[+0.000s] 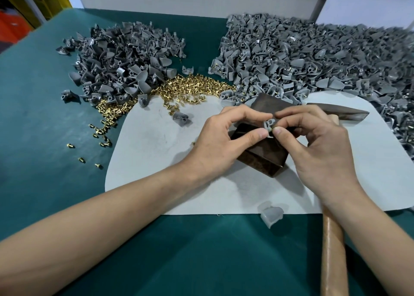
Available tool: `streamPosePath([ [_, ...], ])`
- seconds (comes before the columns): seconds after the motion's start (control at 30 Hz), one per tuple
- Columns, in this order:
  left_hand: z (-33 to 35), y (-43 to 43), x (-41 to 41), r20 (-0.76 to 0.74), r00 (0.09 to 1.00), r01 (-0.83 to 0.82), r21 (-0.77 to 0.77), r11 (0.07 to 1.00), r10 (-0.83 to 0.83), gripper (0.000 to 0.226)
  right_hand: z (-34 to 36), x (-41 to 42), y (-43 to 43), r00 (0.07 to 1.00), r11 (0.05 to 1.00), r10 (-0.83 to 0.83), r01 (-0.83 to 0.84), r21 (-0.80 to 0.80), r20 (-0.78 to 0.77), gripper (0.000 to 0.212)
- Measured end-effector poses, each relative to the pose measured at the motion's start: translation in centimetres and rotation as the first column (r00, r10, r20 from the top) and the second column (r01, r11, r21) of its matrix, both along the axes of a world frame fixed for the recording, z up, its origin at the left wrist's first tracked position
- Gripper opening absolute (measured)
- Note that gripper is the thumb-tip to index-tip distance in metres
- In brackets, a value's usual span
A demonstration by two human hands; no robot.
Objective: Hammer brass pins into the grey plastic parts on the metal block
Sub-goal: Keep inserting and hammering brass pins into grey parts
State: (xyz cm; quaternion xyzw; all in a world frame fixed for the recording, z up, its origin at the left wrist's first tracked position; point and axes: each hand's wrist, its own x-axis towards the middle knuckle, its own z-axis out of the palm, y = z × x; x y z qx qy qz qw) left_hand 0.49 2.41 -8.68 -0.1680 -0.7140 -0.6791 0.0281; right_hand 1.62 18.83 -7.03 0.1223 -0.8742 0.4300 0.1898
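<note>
Head view: left hand (224, 136) pinches one part (268, 123), right hand (318, 147) one pin (271, 129).

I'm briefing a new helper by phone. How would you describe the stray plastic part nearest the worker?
Find the white mat on the green table. Follow its near edge toward the hammer's wooden handle; the plastic part sits there, just left of the handle. Unlike the heaped grey parts, it lies alone and looks paler.
</note>
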Motion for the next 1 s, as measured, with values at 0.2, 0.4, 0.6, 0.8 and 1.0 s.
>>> streamPosePath([
  [0.2,0.0,0.0,0.0,0.014,0.999,0.036,0.071,0.997,-0.037,0.025,0.3,-0.1,0.0,1.0,0.998,0.016,-0.016,0.063,0.005,0.014],
  [0.4,-0.1,-0.1,0.0,0.019,1.0,0.017,0.113,0.993,-0.019,0.027,0.2,-0.1,-0.5,1.0,0.998,0.012,-0.012,0.057,-0.001,0.014],
  [0.6,-0.2,0.0,0.0,0.008,1.0,0.012,0.105,0.994,-0.012,0.024,0.3,0.1,-0.7,0.999,0.997,0.016,-0.014,0.07,-0.033,0.013],
  [0.8,-0.3,0.0,0.1,0.009,0.999,0.03,0.087,0.996,-0.031,0.022,0.0,-0.2,-0.1,0.996,0.996,0.079,-0.077,-0.055,0.038,0.019],
  [1.0,-0.4,-0.1,-0.1,-0.014,0.999,0.029,0.047,0.998,-0.028,0.02,0.3,-0.4,0.6,0.977,0.976,0.184,-0.17,-0.136,0.103,0.027],
])
